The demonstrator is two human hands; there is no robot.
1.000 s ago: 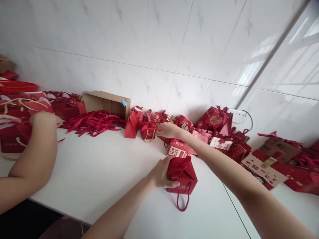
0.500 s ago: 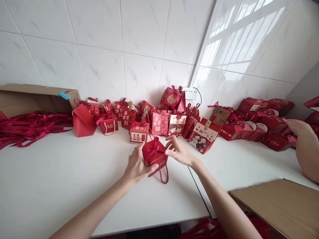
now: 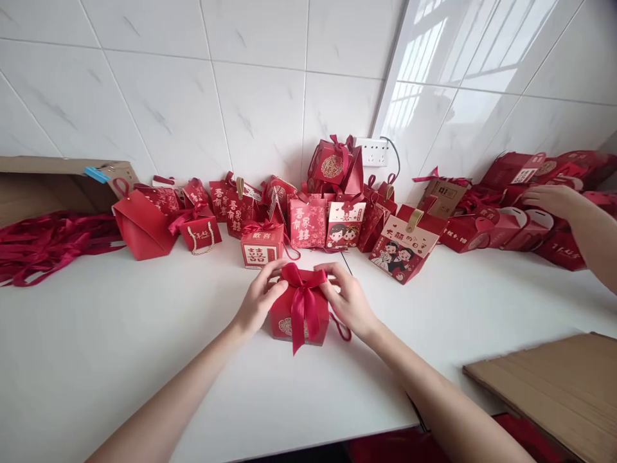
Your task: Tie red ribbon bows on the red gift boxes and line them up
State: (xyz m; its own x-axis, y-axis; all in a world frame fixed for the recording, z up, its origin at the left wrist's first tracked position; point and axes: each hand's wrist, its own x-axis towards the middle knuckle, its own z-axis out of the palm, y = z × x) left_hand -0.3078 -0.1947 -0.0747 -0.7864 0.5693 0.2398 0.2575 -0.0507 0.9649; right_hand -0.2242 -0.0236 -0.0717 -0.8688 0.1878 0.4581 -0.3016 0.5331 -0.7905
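A red gift box [image 3: 281, 312] with a gold round pattern stands on the white table in front of me. A satin ribbon bow [image 3: 303, 299] sits on its top front edge, its tails hanging down the front. My left hand [image 3: 260, 297] is closed on the box's upper left side, thumb in front beside the bow. On the upper right, my right hand [image 3: 348, 299] holds the box, its fingertips at the bow's right loop. A red cord handle [image 3: 341, 328] sticks out at the right side. The fingertips behind the box are partly hidden.
Several finished-looking red boxes, including a double-happiness box [image 3: 263, 246], line the tiled wall. Loose ribbons [image 3: 53, 244] and an open carton [image 3: 48, 166] lie left. At right, another person's hand [image 3: 554, 198] touches stacked boxes [image 3: 513, 228]; a cardboard flap [image 3: 549, 386] juts in.
The box has been turned so its bow and patterned front face me, and it now stands upright. The other person's hand has moved farther back over the stacked boxes. My view has shifted slightly.
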